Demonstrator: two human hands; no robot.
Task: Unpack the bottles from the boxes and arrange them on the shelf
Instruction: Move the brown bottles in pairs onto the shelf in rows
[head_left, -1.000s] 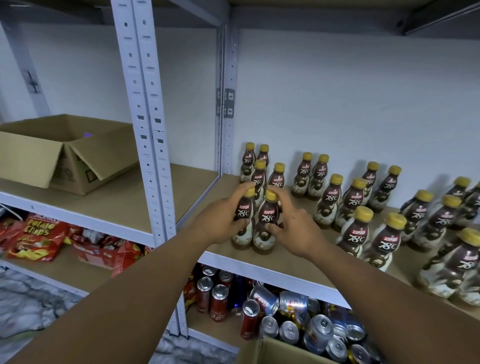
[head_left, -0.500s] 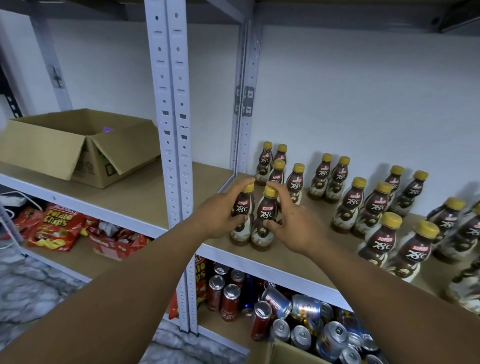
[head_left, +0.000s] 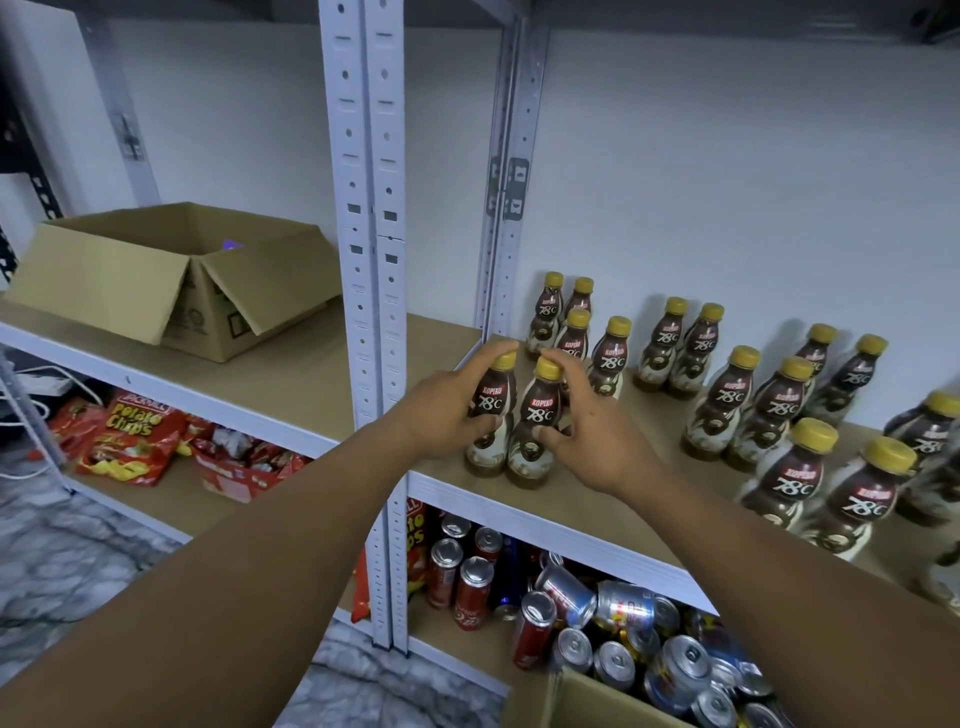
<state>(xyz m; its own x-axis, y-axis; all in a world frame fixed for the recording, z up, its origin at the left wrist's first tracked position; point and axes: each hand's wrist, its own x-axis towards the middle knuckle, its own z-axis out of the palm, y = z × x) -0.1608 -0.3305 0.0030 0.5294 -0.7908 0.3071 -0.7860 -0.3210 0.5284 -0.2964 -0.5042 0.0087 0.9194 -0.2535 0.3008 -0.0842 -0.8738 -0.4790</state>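
The left hand (head_left: 441, 415) curls round the left bottle (head_left: 492, 402), with the thumb lying over the yellow cap and the fingers wrapped behind the neck. The right hand (head_left: 589, 441) curls round the right bottle (head_left: 540, 413), its fingers arched over the cap and its thumb pressed on the front of the label. Both bottles stand upright on the shelf (head_left: 519, 512), touching side by side between the two hands, close to the front edge.

Beyond the hands and out to the right of the right hand, the other bottles (head_left: 727, 400) stand in loose pairs on the same board, most of them back towards the wall. Well to the left of the left hand an open box (head_left: 130, 280) sits on the neighbouring shelf board. Below the right arm, cans (head_left: 602, 613) lie heaped on the lower shelf. Below and left of the left arm lie chip bags (head_left: 135, 431).
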